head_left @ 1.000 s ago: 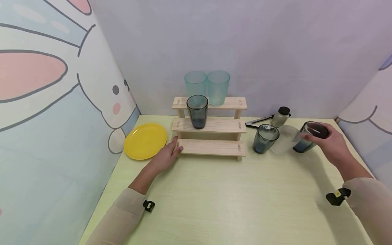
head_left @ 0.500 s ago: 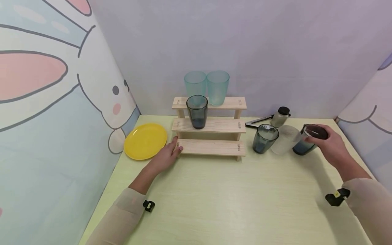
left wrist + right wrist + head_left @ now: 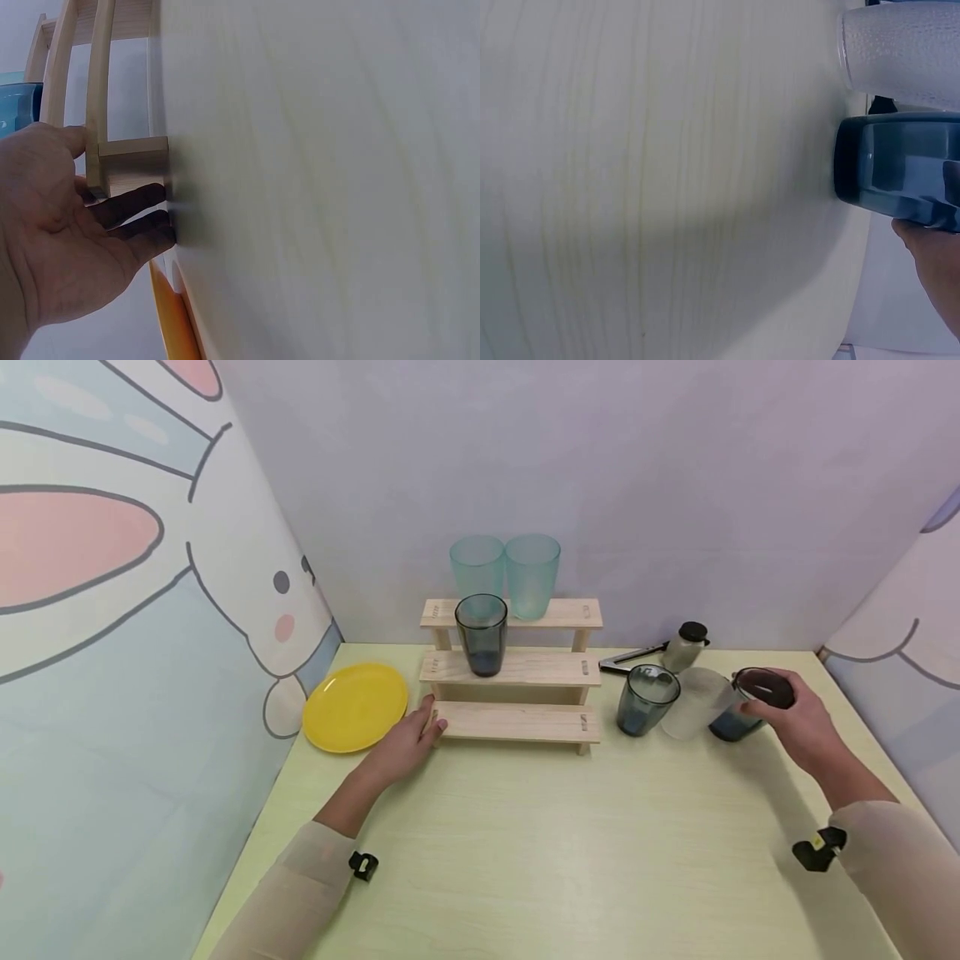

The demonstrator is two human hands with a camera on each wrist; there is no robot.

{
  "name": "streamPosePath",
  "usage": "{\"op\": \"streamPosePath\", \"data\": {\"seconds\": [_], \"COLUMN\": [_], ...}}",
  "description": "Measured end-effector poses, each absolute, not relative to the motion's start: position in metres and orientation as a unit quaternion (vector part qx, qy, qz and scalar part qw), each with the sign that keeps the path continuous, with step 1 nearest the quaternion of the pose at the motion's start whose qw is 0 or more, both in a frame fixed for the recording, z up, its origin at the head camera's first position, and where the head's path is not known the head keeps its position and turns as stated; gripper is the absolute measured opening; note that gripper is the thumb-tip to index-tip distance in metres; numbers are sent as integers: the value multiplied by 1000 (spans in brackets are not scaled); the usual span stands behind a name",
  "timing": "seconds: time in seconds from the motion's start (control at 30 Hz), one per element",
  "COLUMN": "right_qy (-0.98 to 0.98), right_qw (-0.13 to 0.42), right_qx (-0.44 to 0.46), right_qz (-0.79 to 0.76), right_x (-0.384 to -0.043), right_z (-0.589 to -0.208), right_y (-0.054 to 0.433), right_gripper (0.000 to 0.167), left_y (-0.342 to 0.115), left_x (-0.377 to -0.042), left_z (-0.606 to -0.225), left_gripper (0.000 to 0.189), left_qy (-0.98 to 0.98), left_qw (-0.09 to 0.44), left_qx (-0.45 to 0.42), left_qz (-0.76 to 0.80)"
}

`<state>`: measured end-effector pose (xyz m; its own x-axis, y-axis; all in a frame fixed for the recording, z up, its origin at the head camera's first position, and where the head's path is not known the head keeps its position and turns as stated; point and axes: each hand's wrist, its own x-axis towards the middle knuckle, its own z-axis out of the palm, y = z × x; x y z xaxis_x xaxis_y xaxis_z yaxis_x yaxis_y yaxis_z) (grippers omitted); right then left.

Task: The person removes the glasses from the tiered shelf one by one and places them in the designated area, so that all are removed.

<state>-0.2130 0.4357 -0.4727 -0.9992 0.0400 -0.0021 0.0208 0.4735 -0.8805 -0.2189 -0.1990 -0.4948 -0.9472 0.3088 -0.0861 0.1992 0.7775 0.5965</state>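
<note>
My left hand (image 3: 401,747) holds the left end of the lowest step of a three-tier wooden rack (image 3: 517,722). In the left wrist view, its thumb lies over the board and the other fingers reach past its end to the table. At the right, my right hand (image 3: 806,718) grips a dark blue-grey glass (image 3: 738,720) near its rim. That glass stands close beside a frosted clear cup (image 3: 693,706); another dark glass (image 3: 647,702) is left of the cup. One dark glass (image 3: 482,639) sits on the middle step, and two light-blue cups (image 3: 531,578) occupy the top one.
A yellow plate (image 3: 355,707) lies left of the rack, near my left hand. Behind the right-hand cups are a small jar with a black lid (image 3: 684,647) and a black-and-silver tool (image 3: 633,657). Printed fabric walls (image 3: 600,468) enclose the table's back and sides.
My right hand has shifted slightly left with the dark glass, bringing it nearer the frosted cup. My left hand stays at the rack.
</note>
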Motion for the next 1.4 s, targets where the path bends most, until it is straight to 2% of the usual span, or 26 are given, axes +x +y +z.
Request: {"op": "streamPosePath", "data": {"seconds": [0.33, 0.6, 0.83, 1.1, 1.4], "right_qy": [-884, -874, -884, -859, -849], "right_qw": [-5, -2, 0, -11, -10], "right_qx": [-24, -20, -29, -9, 14], "right_qz": [467, 485, 467, 512, 527], "right_x": [-212, -206, -206, -209, -210], "right_z": [-477, -480, -478, -481, -474], "right_y": [438, 440, 439, 437, 436], "right_gripper": [59, 51, 60, 49, 54], "left_y": [-202, -201, -200, -199, -200], "left_x": [-219, -220, -221, -221, -218], "left_z": [-492, -497, -495, -494, -495], "left_gripper": [84, 86, 83, 81, 84], "left_qy": [939, 938, 940, 941, 939], "left_qw": [91, 97, 86, 87, 91], "left_qx": [140, 138, 139, 139, 135], "left_qz": [301, 304, 300, 295, 302]}}
